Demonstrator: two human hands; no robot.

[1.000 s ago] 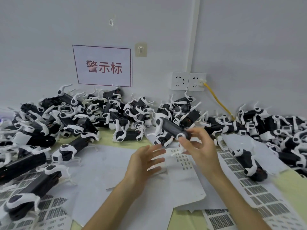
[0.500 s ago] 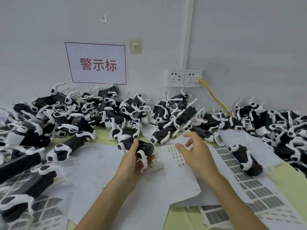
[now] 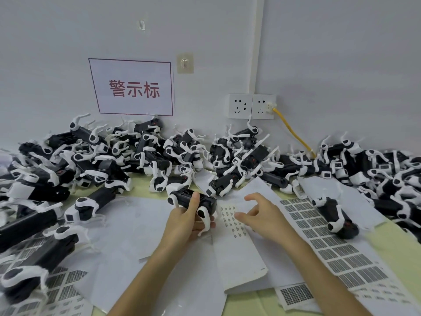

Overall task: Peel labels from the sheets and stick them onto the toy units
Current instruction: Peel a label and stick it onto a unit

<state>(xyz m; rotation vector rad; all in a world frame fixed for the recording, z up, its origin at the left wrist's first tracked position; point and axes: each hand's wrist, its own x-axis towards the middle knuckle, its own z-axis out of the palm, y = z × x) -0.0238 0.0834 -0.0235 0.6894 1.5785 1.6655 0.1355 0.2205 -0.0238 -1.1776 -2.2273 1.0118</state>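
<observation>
The left hand [image 3: 186, 222] is curled round a black-and-white toy unit [image 3: 193, 201], holding it just left of the label sheet [image 3: 237, 252]. The right hand [image 3: 264, 217] holds nothing, fingers loosely spread directly over that sheet's small labels [image 3: 227, 221]. I judge this the picking step: next a fingertip must catch one label's edge, peel it clean, then carry it left of the sheet onto the held toy

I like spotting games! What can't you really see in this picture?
Head view only:
- Print on the label sheet: too small to read.
- Middle of the toy unit: hidden by the left hand gripping it.
- Lower end of the yellow cable: hidden behind the toy pile.
- The left-edge toy: blurred, cut off by the frame.
</observation>
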